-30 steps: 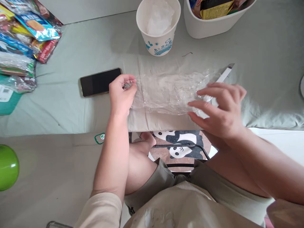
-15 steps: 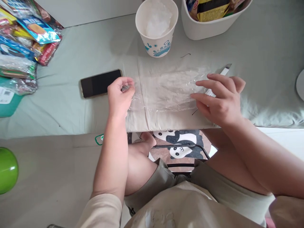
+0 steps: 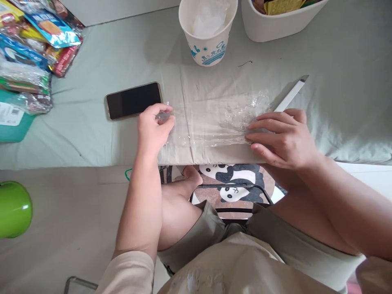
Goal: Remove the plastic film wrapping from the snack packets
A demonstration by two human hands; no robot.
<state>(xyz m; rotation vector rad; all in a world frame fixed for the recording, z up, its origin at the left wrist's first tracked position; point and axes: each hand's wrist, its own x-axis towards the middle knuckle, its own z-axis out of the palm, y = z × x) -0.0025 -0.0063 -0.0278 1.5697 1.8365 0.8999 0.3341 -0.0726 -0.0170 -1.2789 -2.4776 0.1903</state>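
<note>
Mostly flat, crinkly clear film between left fingers and right fingers.

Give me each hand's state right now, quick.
Left hand: partly curled at the left end of the clear plastic film; whether it grips can't be told.
Right hand: open, fingertips at the film's right end.

We count two hands, one piece of clear plastic, one phone, one knife, one paper cup, one white bin and two printed pandas; heaped snack packets overlap too much to number.
</note>
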